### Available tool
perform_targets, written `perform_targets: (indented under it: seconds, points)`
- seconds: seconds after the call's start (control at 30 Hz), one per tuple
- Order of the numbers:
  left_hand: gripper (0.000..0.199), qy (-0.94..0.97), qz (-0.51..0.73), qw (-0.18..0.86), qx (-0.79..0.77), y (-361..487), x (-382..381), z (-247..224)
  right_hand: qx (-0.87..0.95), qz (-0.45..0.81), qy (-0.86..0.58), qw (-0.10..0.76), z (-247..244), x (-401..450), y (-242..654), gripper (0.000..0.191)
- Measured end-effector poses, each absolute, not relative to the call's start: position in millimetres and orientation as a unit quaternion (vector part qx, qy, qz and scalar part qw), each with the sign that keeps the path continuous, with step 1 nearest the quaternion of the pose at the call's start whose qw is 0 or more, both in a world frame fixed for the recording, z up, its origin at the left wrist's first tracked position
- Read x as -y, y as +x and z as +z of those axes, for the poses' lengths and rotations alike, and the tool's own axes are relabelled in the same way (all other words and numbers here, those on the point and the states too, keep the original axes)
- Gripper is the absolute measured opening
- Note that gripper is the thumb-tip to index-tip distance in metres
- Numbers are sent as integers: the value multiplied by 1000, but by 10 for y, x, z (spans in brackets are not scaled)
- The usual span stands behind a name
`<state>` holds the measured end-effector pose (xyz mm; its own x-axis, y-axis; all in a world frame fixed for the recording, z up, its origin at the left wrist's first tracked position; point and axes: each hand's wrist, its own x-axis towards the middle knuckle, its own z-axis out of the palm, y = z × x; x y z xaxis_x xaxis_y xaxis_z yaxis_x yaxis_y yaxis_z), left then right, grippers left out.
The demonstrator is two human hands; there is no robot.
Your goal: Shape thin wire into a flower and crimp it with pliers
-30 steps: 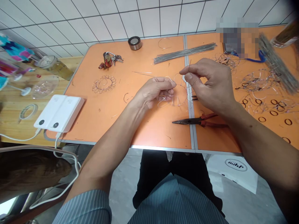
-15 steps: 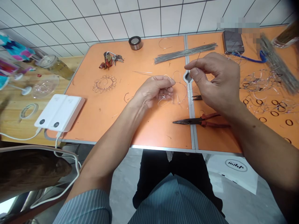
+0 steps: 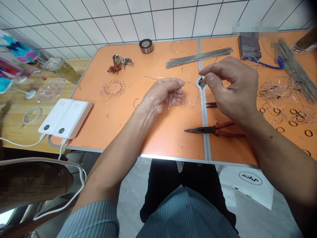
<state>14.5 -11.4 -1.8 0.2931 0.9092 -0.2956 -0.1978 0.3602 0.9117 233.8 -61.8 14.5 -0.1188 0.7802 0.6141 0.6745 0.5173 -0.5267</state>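
Note:
My left hand (image 3: 166,93) pinches a ring of thin bent wire (image 3: 188,100) with loops and prongs standing off its rim. The fingers hide part of the ring. To its right, my right hand (image 3: 231,87) is closed, thumb against forefinger, on a thin piece of wire (image 3: 215,62) whose end sticks up above the knuckles. Beneath the right wrist lie red-handled needle-nose pliers (image 3: 203,130), jaws pointing left. The dark tips of another tool (image 3: 211,104) show beside that hand. A finished-looking looped wire ring (image 3: 113,88) rests flat on the table, left of my hands.
A bundle of straight wires (image 3: 198,57) lies behind my hands. Tangled wire pieces (image 3: 277,88) and several small dark rings (image 3: 293,123) cover the right side. Keys (image 3: 121,62), a tape roll (image 3: 146,46), a phone (image 3: 249,47) and white power banks (image 3: 65,118) surround the work area.
The whole view has shifted slightly. Both hands keep their grips; the wire ring has turned a little in my left fingers, and my right hand sits slightly farther from it.

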Motion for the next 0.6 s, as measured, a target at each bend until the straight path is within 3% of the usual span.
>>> perform_targets:
  seconds: [0.2,0.6]
  points:
    - [29,426,380,694,-438,140,114,-31,737,57,-479,473,198,623,2364,24]
    - [20,418,392,701,-426,177,153,3,748,47,-472,465,97,565,2374,22]
